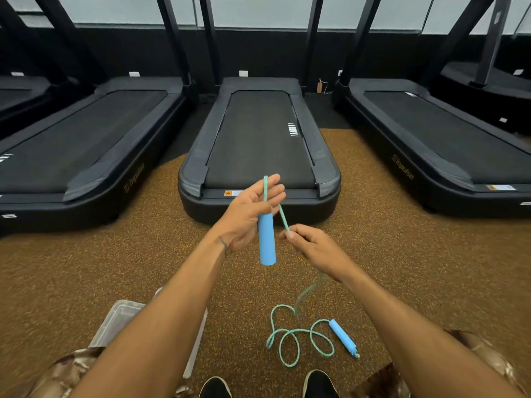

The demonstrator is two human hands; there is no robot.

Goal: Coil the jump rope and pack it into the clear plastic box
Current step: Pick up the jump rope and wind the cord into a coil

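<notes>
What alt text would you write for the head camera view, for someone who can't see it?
A person's left hand holds a jump rope's blue handle while the right hand pinches the rope beside it. The rest lies looped on the speckled floor with the second handle; a clear plastic box sits lower left, treadmills ahead.

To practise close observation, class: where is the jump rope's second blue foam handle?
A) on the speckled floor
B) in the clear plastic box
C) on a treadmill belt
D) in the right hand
A: the second blue foam handle lies on the speckled brown floor.
</notes>
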